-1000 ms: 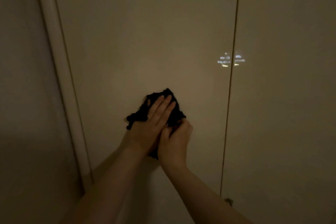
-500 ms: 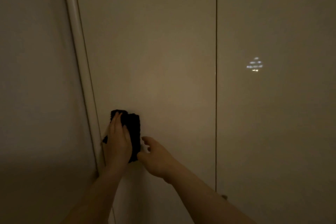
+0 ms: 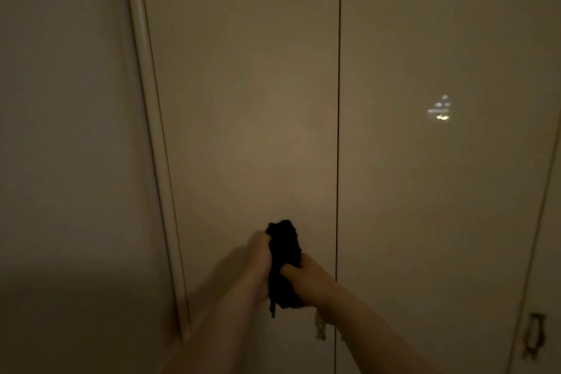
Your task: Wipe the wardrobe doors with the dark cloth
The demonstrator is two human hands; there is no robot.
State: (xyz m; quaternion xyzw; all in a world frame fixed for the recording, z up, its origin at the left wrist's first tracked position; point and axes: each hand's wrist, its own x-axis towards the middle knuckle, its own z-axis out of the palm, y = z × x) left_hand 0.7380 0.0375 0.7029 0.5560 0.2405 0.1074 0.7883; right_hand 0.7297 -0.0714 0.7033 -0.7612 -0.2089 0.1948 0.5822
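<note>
The dark cloth [image 3: 284,255] is bunched up in front of the lower part of the left wardrobe door [image 3: 243,100], a pale glossy panel. My left hand [image 3: 258,264] grips the cloth from the left with curled fingers. My right hand [image 3: 306,279] grips it from the right, fingers curled into the fabric. A loose end of the cloth hangs below both hands. The right wardrobe door [image 3: 440,191] stands beyond a thin vertical gap. The room is dim.
A rounded frame post [image 3: 151,130] runs down the left of the door, with a plain wall [image 3: 60,161] beyond it. Small metal handles sit low: one [image 3: 319,325] by the gap, another [image 3: 535,335] at the far right. A light reflection [image 3: 440,111] shows on the right door.
The cloth moved right, away from the frame post, toward the gap between the doors. My right hand, free half a second ago, now grips the cloth together with my left hand.
</note>
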